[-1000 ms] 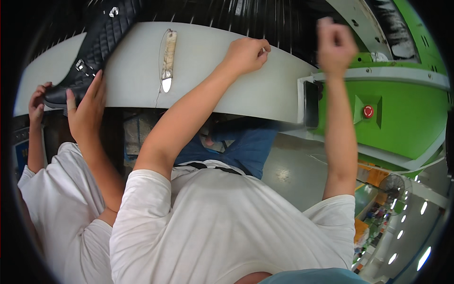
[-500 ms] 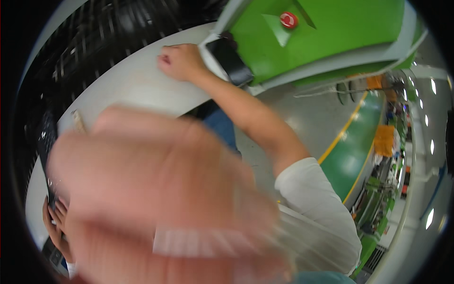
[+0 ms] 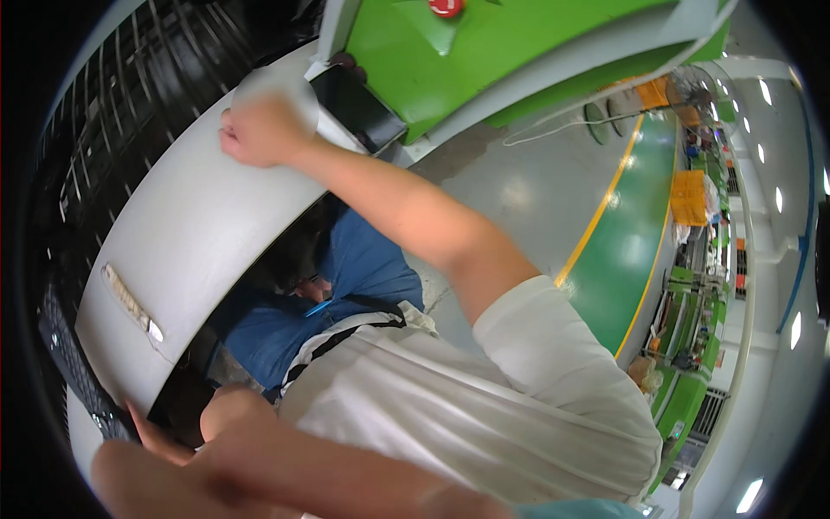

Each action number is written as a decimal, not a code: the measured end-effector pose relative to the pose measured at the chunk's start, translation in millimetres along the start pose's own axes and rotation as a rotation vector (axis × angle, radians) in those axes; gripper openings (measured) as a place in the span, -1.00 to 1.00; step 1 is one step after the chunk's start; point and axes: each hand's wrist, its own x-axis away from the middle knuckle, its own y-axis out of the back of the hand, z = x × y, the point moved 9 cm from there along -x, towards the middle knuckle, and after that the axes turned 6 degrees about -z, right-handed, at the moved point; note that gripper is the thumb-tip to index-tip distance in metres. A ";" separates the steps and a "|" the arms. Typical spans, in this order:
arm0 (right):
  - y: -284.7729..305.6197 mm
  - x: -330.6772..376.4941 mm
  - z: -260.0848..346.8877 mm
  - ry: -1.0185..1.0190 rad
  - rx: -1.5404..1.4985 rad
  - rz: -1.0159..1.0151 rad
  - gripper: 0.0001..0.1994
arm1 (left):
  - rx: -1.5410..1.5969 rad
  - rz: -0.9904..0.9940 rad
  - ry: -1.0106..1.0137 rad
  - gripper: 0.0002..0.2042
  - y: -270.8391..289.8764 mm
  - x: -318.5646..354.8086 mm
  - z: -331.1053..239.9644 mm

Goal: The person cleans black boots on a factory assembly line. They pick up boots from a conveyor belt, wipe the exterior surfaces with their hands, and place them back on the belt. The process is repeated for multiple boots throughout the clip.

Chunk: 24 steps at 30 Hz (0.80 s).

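Note:
My right hand rests curled on the pale table top. Its fingers are folded in, and no object shows in it; a blurred patch covers part of its back. My left hand looms large at the lower left, close to the camera, its fingers mostly hidden. Behind it, fingers reach to the table edge, perhaps another person's. A small tool with a tan wrapped handle and short pale blade lies on the table, apart from both hands.
A green machine panel with a red button stands beyond my right hand, beside a black flat panel. Black ribbed racks line the table's far side. A black textured strip lies left. Orange crates stand along the green walkway.
My left hand has dropped from in front of the camera to the lower left, uncovering the table, the wrapped-handle tool and my lap. The view has turned; my right hand remains curled on the table.

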 end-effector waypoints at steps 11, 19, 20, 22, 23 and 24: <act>-10.3 1.4 -6.6 -0.031 -0.002 0.001 -0.80 | 0.058 -0.002 0.021 -0.51 -5.0 -4.2 14.0; -9.0 -0.6 -1.8 -0.015 -0.020 -0.003 -0.81 | 0.056 -0.016 0.026 -0.53 -9.2 -2.8 9.1; -8.6 -0.2 -2.2 -0.014 -0.017 -0.005 -0.81 | 0.057 -0.017 0.023 -0.54 -10.1 -3.0 8.7; -8.4 0.0 -2.8 -0.012 -0.013 -0.009 -0.81 | 0.059 -0.019 0.024 -0.55 -10.2 -2.7 8.3; -8.3 0.3 -2.9 -0.014 -0.012 -0.010 -0.81 | 0.061 -0.021 0.025 -0.55 -10.8 -2.6 8.6; -8.2 0.4 -3.2 -0.015 -0.011 -0.011 -0.81 | 0.062 -0.018 0.025 -0.55 -11.2 -2.7 7.6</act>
